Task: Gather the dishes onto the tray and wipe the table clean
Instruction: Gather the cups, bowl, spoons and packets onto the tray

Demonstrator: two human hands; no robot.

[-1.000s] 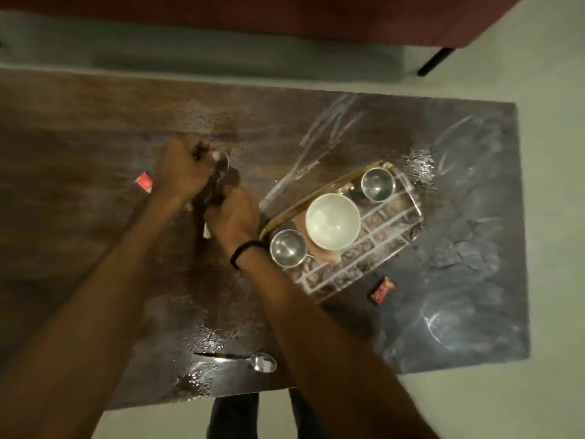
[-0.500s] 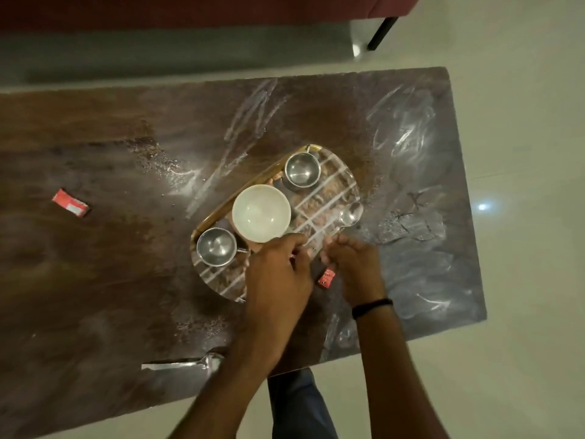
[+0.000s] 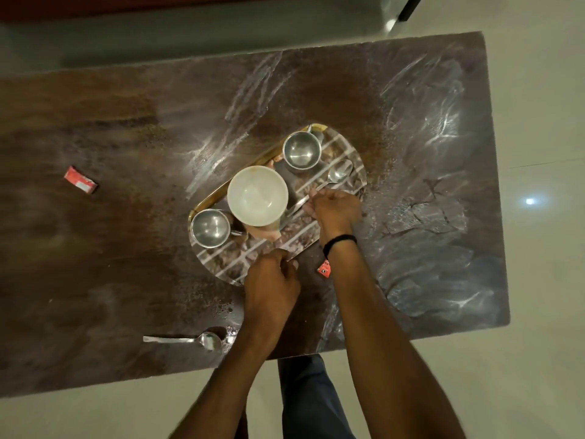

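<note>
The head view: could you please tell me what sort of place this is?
Probably a home living room: dark table, tray of steel cups and a bowl, reddish seat beyond.

Looks like a home living room: low marble-look table (image 3: 95, 264), red sofa edge (image 3: 126, 4) behind, pale floor (image 3: 538, 122).

Your left hand (image 3: 272, 280) and right hand (image 3: 335, 207) bare, forearms bare down to the six o'clock edge, thin black band (image 3: 340, 240) round your right wrist, just off centre toward four o'clock, dark blue-grey trouser leg (image 3: 308, 397) at six o'clock between your arms
</note>
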